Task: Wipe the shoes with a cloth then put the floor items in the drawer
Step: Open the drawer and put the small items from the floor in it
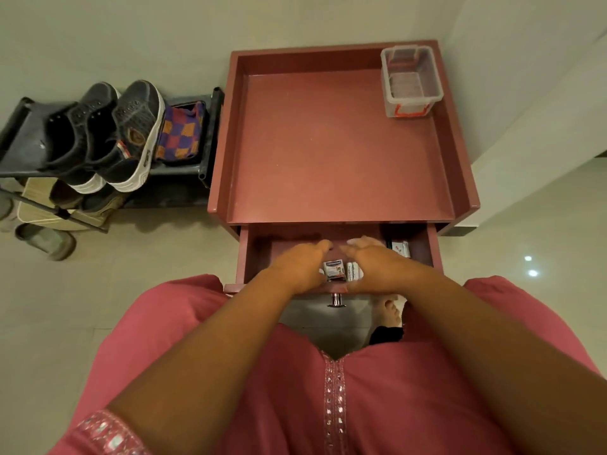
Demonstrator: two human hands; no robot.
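In the middle of the frame, the small boxes (341, 271) sit in the open drawer (423, 247) right between the left hand (300, 267) and right hand (377, 266), fingers loosely curved, but I cannot tell if they grip.

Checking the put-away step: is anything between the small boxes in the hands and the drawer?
Nothing visible. Both the left hand and right hand are already inside the open drawer, with the small boxes between them.

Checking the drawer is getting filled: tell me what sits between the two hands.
In the head view, a small printed box and a white pack lie in the open drawer, between left hand and right hand.
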